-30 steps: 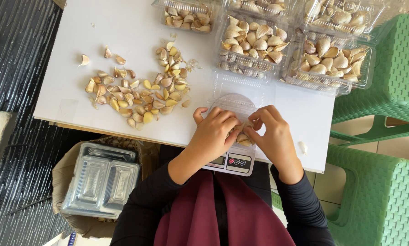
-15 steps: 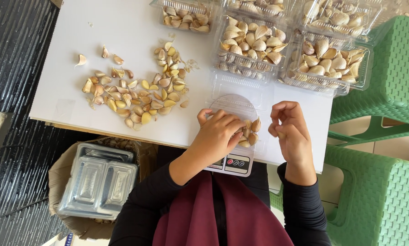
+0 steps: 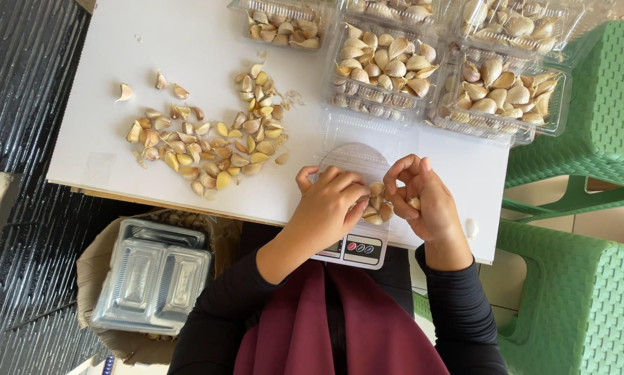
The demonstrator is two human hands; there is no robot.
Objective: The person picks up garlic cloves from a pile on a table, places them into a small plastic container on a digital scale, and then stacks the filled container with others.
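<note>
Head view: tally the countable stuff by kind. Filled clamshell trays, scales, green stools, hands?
Filled clear clamshell trays of garlic cloves: 5
Digital kitchen scale: 1
Green plastic stools: 2
Hands, left hand and right hand: 2
Total: 10
The loose garlic cloves are too many to count.

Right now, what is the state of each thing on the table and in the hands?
Left hand: resting on cloves in the tray.
Right hand: pinching one clove.
Tray on scale: open, partly filled.
Far clamshell boxes: open, full.
Loose garlic pile: spread on table.
</note>
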